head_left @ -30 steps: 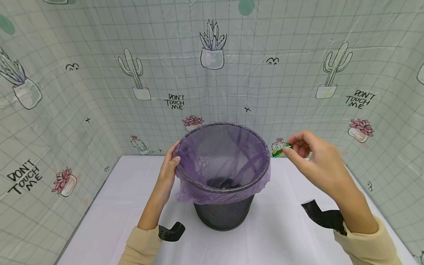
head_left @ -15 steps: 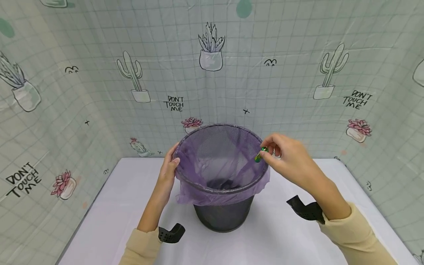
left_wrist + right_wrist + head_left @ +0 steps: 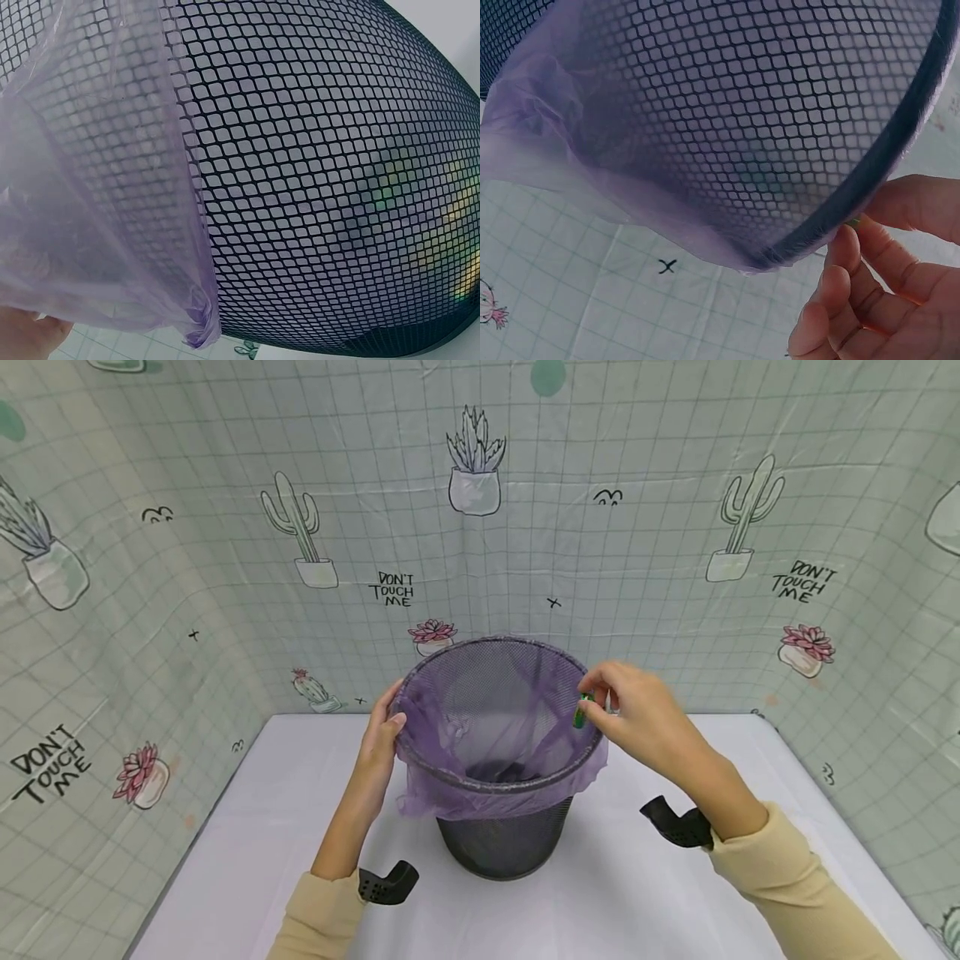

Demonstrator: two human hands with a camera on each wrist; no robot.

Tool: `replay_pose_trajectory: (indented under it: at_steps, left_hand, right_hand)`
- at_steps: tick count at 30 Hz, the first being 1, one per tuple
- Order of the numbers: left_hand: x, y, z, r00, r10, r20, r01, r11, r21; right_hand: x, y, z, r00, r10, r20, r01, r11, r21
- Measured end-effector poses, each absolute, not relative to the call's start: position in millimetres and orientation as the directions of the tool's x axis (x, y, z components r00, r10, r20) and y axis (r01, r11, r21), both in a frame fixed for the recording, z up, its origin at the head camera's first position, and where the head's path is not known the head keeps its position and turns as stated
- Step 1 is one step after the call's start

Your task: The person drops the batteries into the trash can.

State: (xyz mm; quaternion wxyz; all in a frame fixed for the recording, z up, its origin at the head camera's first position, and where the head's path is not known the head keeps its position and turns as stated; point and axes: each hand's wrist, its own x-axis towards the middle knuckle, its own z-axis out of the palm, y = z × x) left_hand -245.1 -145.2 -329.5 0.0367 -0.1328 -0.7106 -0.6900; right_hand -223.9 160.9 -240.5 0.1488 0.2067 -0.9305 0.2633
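Note:
A black mesh wastebasket (image 3: pixel 502 847) stands upright on the white tabletop, lined with a thin purple bag (image 3: pixel 427 797) folded over its rim. My left hand (image 3: pixel 375 747) grips the left side of the rim, thumb on top and fingers outside. Between thumb and fingertips, my right hand (image 3: pixel 637 710) pinches a small green battery (image 3: pixel 578 718) just inside the right rim, pointing downward. In the right wrist view, the basket wall hides nearly all of the battery. Through the mesh wall (image 3: pixel 277 135) in the left wrist view, blurred green and yellow patches show inside.
Dark items (image 3: pixel 513 772) lie at the bottom of the basket. A grid-patterned cloth (image 3: pixel 480 560) printed with cacti forms the backdrop behind and on both sides. Black wrist mounts (image 3: pixel 678 825) stick out from both forearms.
My right hand has moved left with the battery, from beside the basket to over its right rim, and the battery has turned from slanted to nearly upright. My left hand stays on the rim.

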Motion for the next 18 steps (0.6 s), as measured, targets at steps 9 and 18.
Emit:
replay_pose_trajectory:
  at_steps: [9, 18]
  left_hand:
    - [-244, -143, -329, -0.961, 0.151, 0.23, 0.231, -0.009, 0.973]
    - [-244, -142, -328, -0.964, 0.145, 0.224, 0.226, -0.004, 0.974]
  right_hand:
    - [-220, 164, -244, -0.867, -0.3, 0.398, -0.466, 0.772, -0.432]
    - [-212, 168, -250, -0.85, -0.291, 0.438, -0.488, 0.746, -0.452]
